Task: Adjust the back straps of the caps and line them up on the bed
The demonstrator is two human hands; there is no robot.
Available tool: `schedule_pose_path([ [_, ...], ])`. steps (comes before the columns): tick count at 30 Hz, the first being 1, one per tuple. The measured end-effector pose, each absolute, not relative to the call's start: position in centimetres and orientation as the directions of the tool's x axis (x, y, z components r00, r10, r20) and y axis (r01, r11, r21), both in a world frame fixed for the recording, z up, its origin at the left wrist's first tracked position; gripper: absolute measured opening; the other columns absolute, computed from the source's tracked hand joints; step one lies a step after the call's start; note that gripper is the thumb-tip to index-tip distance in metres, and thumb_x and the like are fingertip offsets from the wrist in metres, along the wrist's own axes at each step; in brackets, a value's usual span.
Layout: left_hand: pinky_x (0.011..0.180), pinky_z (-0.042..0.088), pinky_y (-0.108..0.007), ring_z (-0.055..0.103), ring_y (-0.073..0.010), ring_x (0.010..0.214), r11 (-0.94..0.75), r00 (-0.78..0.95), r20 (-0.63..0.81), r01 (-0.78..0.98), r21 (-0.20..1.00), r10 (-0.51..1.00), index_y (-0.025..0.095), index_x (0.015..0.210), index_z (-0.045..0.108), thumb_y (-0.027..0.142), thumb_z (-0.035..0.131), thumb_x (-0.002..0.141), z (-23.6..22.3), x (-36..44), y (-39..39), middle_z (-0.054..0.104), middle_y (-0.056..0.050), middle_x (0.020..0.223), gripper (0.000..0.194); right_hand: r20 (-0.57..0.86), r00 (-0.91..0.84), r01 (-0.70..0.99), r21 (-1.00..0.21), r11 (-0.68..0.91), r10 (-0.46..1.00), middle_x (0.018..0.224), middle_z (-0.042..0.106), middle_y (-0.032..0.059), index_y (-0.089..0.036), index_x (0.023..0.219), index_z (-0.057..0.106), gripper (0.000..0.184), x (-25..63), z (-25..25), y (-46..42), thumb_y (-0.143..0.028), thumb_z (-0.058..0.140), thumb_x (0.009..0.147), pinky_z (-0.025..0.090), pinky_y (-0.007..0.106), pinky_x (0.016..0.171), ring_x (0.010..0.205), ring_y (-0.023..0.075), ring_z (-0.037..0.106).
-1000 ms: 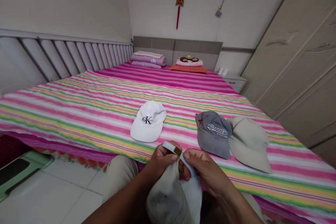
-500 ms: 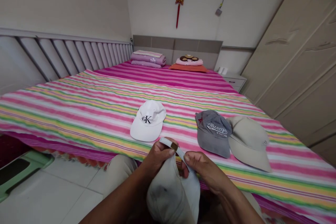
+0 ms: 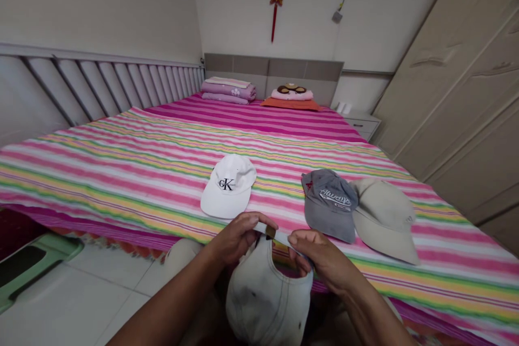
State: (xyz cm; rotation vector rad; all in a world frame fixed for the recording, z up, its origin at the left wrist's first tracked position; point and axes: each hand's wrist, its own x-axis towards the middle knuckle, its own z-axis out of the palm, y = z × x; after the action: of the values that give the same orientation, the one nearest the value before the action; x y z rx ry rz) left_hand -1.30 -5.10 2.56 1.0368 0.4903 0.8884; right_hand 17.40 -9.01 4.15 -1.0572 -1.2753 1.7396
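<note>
Between my two hands hangs a pale grey baseball cap (image 3: 265, 300), its rear opening facing up and its back strap stretched across. My left hand (image 3: 239, 235) pinches the loose end of the strap, left of a brass-coloured buckle (image 3: 270, 232). My right hand (image 3: 314, 254) grips the strap and the cap's edge on the other side. A white cap (image 3: 230, 186) with black letters lies on the bed just beyond my hands. To the right, a grey cap (image 3: 330, 205) with white lettering partly overlaps a beige cap (image 3: 385, 219).
The caps lie on a striped bed sheet (image 3: 121, 173). Folded purple bedding (image 3: 229, 91) and a pink-and-orange stack (image 3: 292, 98) sit by the headboard (image 3: 284, 70). A green stool (image 3: 52, 248) stands on the floor at left; a wardrobe (image 3: 458, 81) is at right.
The cap has turned so its rear opening shows wider, and the strap lies flatter. My left fingers have shifted along the strap's end; my right hand keeps hold.
</note>
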Motion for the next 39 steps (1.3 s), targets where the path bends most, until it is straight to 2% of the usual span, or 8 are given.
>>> schedule_pose_path([
  [6, 0.048, 0.039, -0.02, 0.054, -0.01, 0.053, 0.391, 0.69, -0.159, -0.194, 0.9, 0.706, 0.01, 0.08, 0.067, 0.025, 0.063, 0.067, 3.7, -1.9, -3.6, 0.062, -0.006, 0.069, 0.02, -0.187, -0.375, -0.043, -0.975, -0.219, 0.908, 0.034, 0.041, -0.0063, -0.014, 0.056, 0.057, 0.031, 17.6, 4.4, -8.9, -0.041, 0.057, 0.073, 0.024, 0.021, 0.04, 0.034, 0.0061, 0.03],
  [13, 0.051, 0.04, -0.019, 0.055, -0.0085, 0.055, 0.445, 0.738, -0.269, -0.047, 0.894, 0.619, 0.013, 0.078, 0.066, 0.019, 0.066, 0.064, 4.2, -1.7, -3.1, 0.063, -0.002, 0.066, 0.016, -0.188, -0.367, -0.017, -0.978, -0.209, 0.911, 0.034, 0.041, -0.0063, -0.015, 0.055, 0.057, 0.031, 17.8, 4.4, -9.0, -0.042, 0.058, 0.072, 0.024, 0.022, 0.041, 0.034, 0.0063, 0.03],
  [17, 0.055, 0.04, -0.018, 0.054, -0.0076, 0.057, 0.45, 0.759, -0.257, -0.054, 0.891, 0.599, 0.011, 0.078, 0.066, 0.015, 0.067, 0.061, 4.3, -1.5, -3.1, 0.063, -0.002, 0.065, 0.017, -0.194, -0.36, -0.015, -0.977, -0.213, 0.913, 0.034, 0.041, -0.0063, -0.015, 0.054, 0.056, 0.032, 17.8, 4.5, -9.1, -0.042, 0.059, 0.071, 0.024, 0.021, 0.04, 0.034, 0.0059, 0.03],
  [24, 0.049, 0.037, -0.016, 0.054, -0.007, 0.052, 0.476, 0.757, -0.204, -0.157, 0.865, 0.62, 0.012, 0.076, 0.061, 0.007, 0.07, 0.051, 4.4, -1.5, -3.1, 0.063, -0.001, 0.063, 0.027, -0.207, -0.355, -0.036, -0.971, -0.234, 0.912, 0.033, 0.04, -0.0067, -0.015, 0.054, 0.056, 0.03, 17.8, 4.5, -9.1, -0.038, 0.057, 0.072, 0.024, 0.021, 0.039, 0.032, 0.0053, 0.029],
  [30, 0.045, 0.034, -0.015, 0.051, -0.0063, 0.05, 0.433, 0.735, -0.172, -0.18, 0.883, 0.656, 0.013, 0.071, 0.058, 0.007, 0.073, 0.047, 4.5, -1.6, -3.2, 0.061, 0.0, 0.059, 0.029, -0.196, -0.374, -0.065, -0.97, -0.236, 0.907, 0.033, 0.04, -0.0069, -0.015, 0.053, 0.056, 0.029, 17.8, 4.6, -9.1, -0.038, 0.057, 0.072, 0.026, 0.021, 0.038, 0.032, 0.0054, 0.03],
  [35, 0.048, 0.036, -0.018, 0.051, -0.0071, 0.05, 0.479, 0.772, -0.261, -0.064, 0.875, 0.58, 0.011, 0.078, 0.064, 0.022, 0.069, 0.061, 4.1, -1.7, -3.2, 0.061, -0.002, 0.062, 0.021, -0.172, -0.368, -0.131, -0.963, -0.234, 0.914, 0.032, 0.04, -0.0068, -0.014, 0.054, 0.057, 0.03, 17.8, 4.8, -8.8, -0.039, 0.059, 0.071, 0.027, 0.02, 0.038, 0.032, 0.0052, 0.031],
  [37, 0.045, 0.034, -0.019, 0.047, -0.0061, 0.044, 0.485, 0.771, -0.301, -0.012, 0.874, 0.562, 0.01, 0.068, 0.063, 0.026, 0.068, 0.063, 3.7, -1.9, -3.1, 0.057, 0.0, 0.055, 0.017, -0.172, -0.397, -0.143, -0.959, -0.246, 0.902, 0.034, 0.045, -0.0049, -0.013, 0.056, 0.058, 0.032, 17.9, 4.6, -8.6, -0.04, 0.06, 0.072, 0.029, 0.02, 0.04, 0.033, 0.0057, 0.035],
  [39, 0.04, 0.028, -0.019, 0.04, -0.0044, 0.039, 0.489, 0.756, -0.287, -0.051, 0.871, 0.589, 0.011, 0.062, 0.06, 0.026, 0.069, 0.062, 3.2, -2.1, -3.0, 0.051, 0.002, 0.048, 0.017, -0.192, -0.45, -0.167, -0.941, -0.293, 0.872, 0.042, 0.054, -0.0011, -0.012, 0.062, 0.06, 0.032, 18.3, 4.1, -8.3, -0.042, 0.059, 0.073, 0.032, 0.021, 0.043, 0.038, 0.0076, 0.044],
])
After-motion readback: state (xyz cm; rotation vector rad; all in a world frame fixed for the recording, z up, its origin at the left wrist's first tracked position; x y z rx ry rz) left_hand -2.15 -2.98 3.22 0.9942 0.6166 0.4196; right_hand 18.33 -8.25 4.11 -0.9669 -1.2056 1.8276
